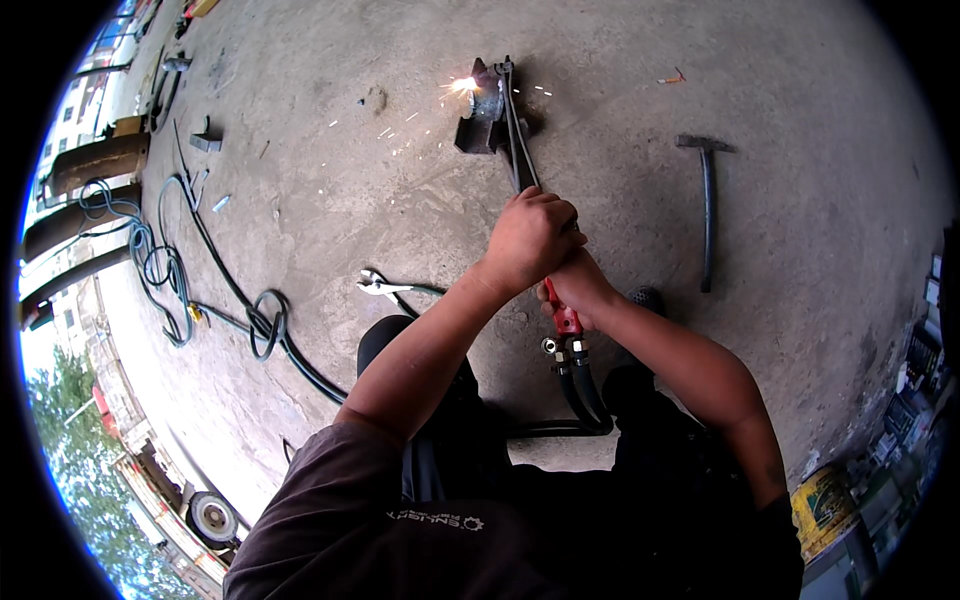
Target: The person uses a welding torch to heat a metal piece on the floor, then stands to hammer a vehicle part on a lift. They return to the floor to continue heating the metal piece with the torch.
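Note:
A long cutting torch (512, 120) with a red handle (567, 320) and two black hoses runs from my hands to a dark steel piece (476, 133) on the concrete floor. Bright sparks (462, 85) fly at the upper left of the steel. My left hand (531, 236) is closed around the torch's shaft above the handle. My right hand (575, 280) is closed on the red handle, partly hidden below my left hand. Pliers (382, 287) lie on the floor left of my forearms, by a hose. A hammer (708, 205) lies to the right of the torch.
Coiled hoses (270, 325) and a small steel bracket (206, 141) lie on the left. Large curved dark beams (100, 160) and a truck wheel (212, 518) are at the left rim. A yellow bucket (822, 510) and stacked items (910, 370) stand along the right.

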Tool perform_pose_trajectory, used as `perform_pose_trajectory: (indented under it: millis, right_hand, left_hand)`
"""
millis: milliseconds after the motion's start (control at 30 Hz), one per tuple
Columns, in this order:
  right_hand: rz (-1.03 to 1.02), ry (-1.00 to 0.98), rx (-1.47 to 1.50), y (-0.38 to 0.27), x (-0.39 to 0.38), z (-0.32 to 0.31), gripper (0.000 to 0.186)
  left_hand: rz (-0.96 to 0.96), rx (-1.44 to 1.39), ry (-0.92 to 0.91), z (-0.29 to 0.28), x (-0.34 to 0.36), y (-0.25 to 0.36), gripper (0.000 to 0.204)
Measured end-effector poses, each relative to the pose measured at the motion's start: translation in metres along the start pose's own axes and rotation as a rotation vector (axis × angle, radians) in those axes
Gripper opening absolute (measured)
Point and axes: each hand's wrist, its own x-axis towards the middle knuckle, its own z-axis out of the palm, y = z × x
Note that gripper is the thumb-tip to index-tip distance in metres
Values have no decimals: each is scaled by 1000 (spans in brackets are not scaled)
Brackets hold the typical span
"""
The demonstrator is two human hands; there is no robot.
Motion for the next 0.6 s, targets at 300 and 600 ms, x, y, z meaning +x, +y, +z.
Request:
perform_pose_trajectory:
  millis: [300, 600]
  right_hand:
    - [3, 0, -12, 1, 0, 0, 15]
    - [3, -8, 3, 1, 0, 0, 14]
  left_hand:
    - [-9, 0, 9, 2, 0, -1, 23]
    - [-4, -9, 10, -3, 0, 4, 24]
